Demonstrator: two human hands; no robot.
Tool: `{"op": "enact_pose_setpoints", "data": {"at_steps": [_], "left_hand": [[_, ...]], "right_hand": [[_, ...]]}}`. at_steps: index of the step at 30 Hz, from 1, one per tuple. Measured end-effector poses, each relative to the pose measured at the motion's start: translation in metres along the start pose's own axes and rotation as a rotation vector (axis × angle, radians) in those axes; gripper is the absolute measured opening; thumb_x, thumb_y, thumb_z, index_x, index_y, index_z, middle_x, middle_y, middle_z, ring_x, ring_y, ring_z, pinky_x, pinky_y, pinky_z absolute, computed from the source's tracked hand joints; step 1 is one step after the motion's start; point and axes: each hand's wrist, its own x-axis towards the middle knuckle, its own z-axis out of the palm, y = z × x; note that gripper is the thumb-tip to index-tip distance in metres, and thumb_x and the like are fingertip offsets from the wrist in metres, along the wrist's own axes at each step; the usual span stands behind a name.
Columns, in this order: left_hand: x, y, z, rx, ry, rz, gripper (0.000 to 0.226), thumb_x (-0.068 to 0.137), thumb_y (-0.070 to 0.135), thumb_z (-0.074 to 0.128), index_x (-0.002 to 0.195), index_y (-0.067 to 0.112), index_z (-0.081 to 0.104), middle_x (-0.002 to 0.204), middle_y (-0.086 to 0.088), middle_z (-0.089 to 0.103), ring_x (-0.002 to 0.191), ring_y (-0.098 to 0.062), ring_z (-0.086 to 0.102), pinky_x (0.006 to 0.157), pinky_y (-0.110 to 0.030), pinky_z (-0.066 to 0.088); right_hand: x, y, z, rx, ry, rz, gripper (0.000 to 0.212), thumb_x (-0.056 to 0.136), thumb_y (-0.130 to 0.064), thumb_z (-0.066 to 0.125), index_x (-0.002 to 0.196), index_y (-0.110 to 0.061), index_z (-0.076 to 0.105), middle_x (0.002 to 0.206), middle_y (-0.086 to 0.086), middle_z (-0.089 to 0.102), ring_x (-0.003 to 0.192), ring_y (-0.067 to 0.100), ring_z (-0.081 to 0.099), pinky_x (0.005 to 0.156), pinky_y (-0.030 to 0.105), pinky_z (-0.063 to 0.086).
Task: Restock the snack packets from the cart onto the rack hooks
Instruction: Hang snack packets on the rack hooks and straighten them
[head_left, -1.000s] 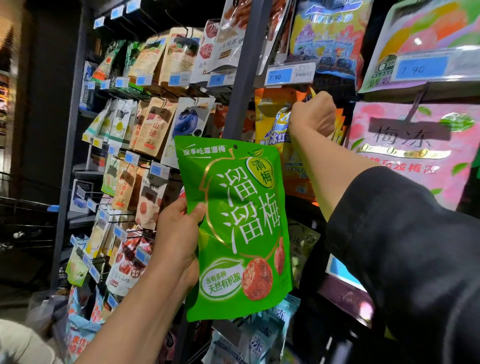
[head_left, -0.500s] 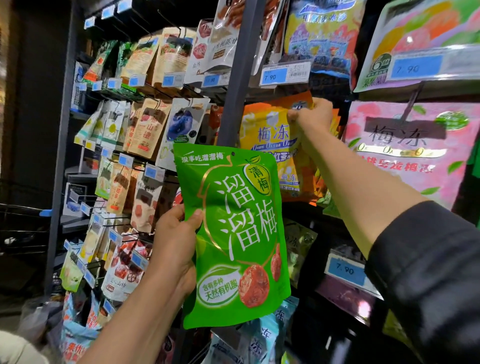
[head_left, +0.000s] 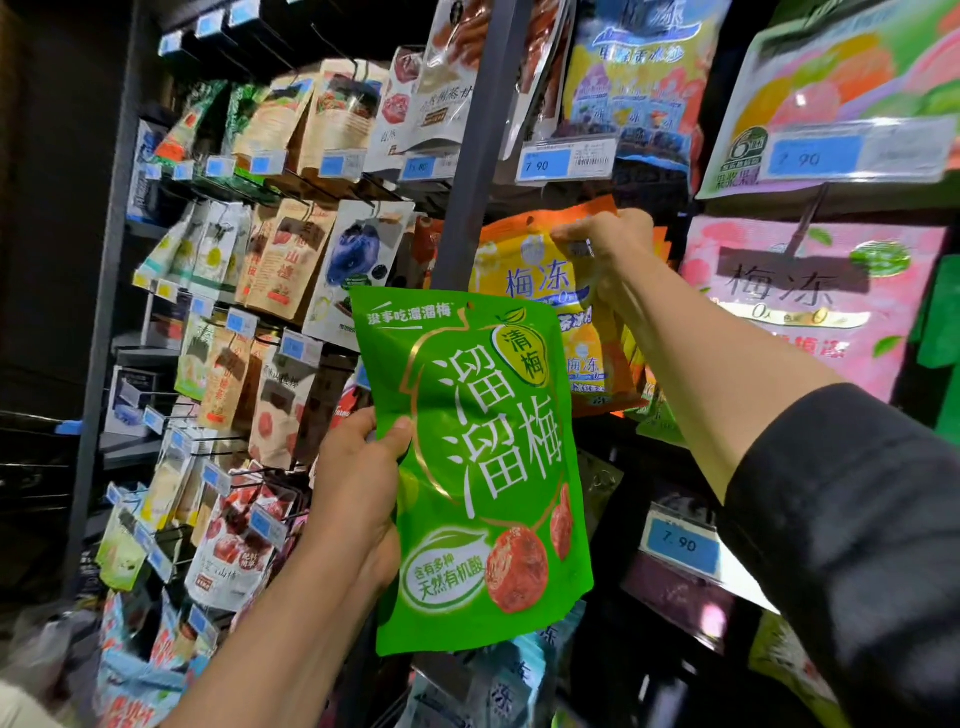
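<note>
Packed rack (head_left: 470, 156) already; right hand (head_left: 605, 244) pinches the orange packet (head_left: 519, 260) at its hook, left hand (head_left: 358, 488) grips the green packet (head_left: 483, 467), unhung.

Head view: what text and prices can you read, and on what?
"溜溜梅", "清梅", "天然有机酸": green packet in the left hand.
"梅冻": orange packet pinched by the right hand.
"梅冻": pink packet.
"7.90": blue price tags.
Other tags: too blurred.

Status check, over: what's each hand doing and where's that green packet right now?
Left hand grips green packet, off the hooks. Right hand pinches top of hanging orange packets. Grey rack post stands just behind the green packet.
</note>
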Motion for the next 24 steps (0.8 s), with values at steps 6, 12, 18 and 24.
{"op": "enact_pose_setpoints", "data": {"at_steps": [6,12,18,24], "left_hand": [[0.001,0.000,0.001,-0.009,0.000,0.004,0.022,0.097,0.001,0.047,0.085,0.011,0.063,0.063,-0.003,0.070,0.050,-0.014,0.066,0.047,-0.027,0.056],[0.003,-0.001,0.000,0.002,-0.011,-0.009,0.021,0.096,0.001,0.048,0.086,0.011,0.063,0.066,-0.005,0.071,0.054,-0.016,0.067,0.049,-0.030,0.057],[0.006,0.000,-0.003,-0.014,0.004,0.002,0.018,0.096,0.001,0.047,0.093,0.007,0.064,0.064,-0.006,0.070,0.051,-0.016,0.066,0.047,-0.030,0.056],[0.004,0.003,-0.002,-0.028,-0.009,-0.004,0.019,0.096,0.001,0.047,0.092,0.007,0.064,0.064,-0.007,0.071,0.051,-0.017,0.066,0.047,-0.030,0.056]], "right_hand": [[-0.006,-0.003,-0.002,0.012,-0.068,-0.005,0.028,0.066,0.000,0.082,0.057,-0.006,0.056,0.054,0.000,0.061,0.046,0.013,0.059,0.047,0.025,0.050],[-0.002,-0.005,-0.001,-0.097,-0.130,0.007,0.041,0.049,-0.012,0.092,0.071,-0.003,0.059,0.088,0.015,0.066,0.072,0.028,0.066,0.064,0.045,0.060],[-0.001,-0.011,-0.002,-0.103,0.002,-0.123,0.034,0.069,0.001,0.078,0.051,-0.014,0.053,0.058,0.004,0.056,0.052,0.013,0.052,0.048,0.023,0.043],[0.016,-0.007,0.003,-0.275,0.219,-0.158,0.033,0.073,-0.007,0.066,0.049,-0.018,0.046,0.063,0.003,0.050,0.066,0.016,0.047,0.059,0.028,0.036]]}}
